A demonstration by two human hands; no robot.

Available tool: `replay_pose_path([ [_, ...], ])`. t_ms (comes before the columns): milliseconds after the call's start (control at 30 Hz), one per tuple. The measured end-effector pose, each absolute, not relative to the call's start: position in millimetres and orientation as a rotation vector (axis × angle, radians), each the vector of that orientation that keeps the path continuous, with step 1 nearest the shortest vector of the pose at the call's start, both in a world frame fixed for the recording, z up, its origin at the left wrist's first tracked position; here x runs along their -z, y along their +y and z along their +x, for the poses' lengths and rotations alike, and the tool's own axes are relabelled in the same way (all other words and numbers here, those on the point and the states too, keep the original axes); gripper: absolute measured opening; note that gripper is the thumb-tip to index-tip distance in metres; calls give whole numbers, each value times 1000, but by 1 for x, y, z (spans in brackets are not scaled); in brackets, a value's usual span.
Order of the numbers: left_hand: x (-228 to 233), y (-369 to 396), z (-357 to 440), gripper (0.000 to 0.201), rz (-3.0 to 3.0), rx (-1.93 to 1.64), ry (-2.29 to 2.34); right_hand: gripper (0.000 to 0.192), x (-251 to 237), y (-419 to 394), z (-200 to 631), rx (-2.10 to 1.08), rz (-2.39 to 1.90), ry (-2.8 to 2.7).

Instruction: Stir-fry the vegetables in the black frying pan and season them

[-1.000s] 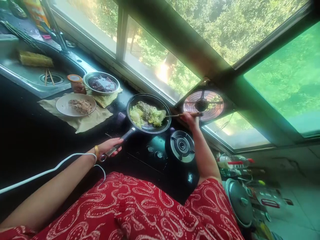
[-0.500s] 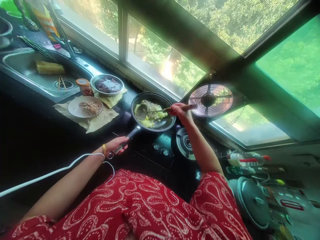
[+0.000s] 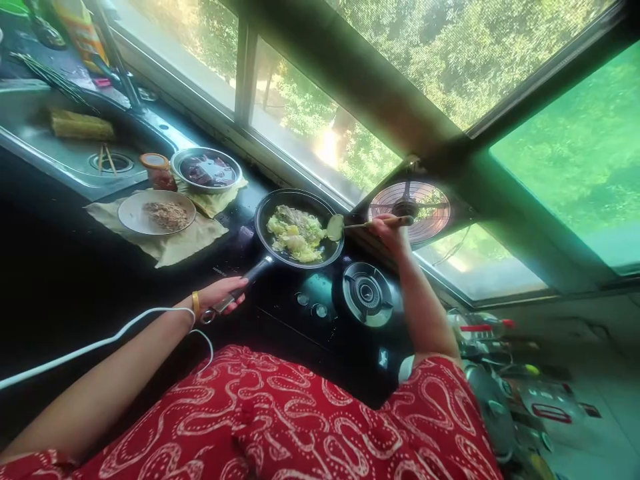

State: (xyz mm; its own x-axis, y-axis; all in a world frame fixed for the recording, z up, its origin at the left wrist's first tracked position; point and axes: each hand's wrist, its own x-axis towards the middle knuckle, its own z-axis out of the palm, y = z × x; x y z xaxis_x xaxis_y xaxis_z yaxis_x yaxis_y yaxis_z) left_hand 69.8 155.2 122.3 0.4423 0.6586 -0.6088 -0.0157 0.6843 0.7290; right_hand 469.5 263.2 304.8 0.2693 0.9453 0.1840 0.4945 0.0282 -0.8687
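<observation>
My left hand (image 3: 226, 293) is wrapped round the handle of a dark frying pan (image 3: 261, 223), which sits on the stove. Inside the pan lies a mound of pale yellow-green food (image 3: 297, 233) with a greyish part on top. My right hand (image 3: 390, 233) is closed on the wooden handle of a ladle or rounded spatula (image 3: 336, 227). Its head is at the pan's right rim, apart from the mound, and food coats it. A white cable (image 3: 100, 341) runs by my left wrist.
Right of the pan is a bare burner (image 3: 369, 293). To the left, a plate of brown crumbly food (image 3: 135, 213), a lidded jar (image 3: 159, 172) and a bowl of dark pieces (image 3: 185, 175) stand beside the sink (image 3: 75, 175). Bottles and a lidded pot (image 3: 493, 407) stand at right.
My right hand has moved right, drawing the ladle-like head from the food's left side to the pan's right rim. The food looks more gathered. My left hand keeps its hold; the view has shifted slightly.
</observation>
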Motion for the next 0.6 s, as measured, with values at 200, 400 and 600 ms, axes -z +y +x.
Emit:
replay_pose_path([
  [200,-122,155,70,60,707,-471,1065,8,-233,284,467,-881,-1525,-929],
  [400,-125,154,69,56,704,-469,1080,17,-234,235,481,-989,-1330,-1188],
  [600,-130,153,69,53,665,-472,1068,19,-293,159,488,-851,-1301,-1972],
])
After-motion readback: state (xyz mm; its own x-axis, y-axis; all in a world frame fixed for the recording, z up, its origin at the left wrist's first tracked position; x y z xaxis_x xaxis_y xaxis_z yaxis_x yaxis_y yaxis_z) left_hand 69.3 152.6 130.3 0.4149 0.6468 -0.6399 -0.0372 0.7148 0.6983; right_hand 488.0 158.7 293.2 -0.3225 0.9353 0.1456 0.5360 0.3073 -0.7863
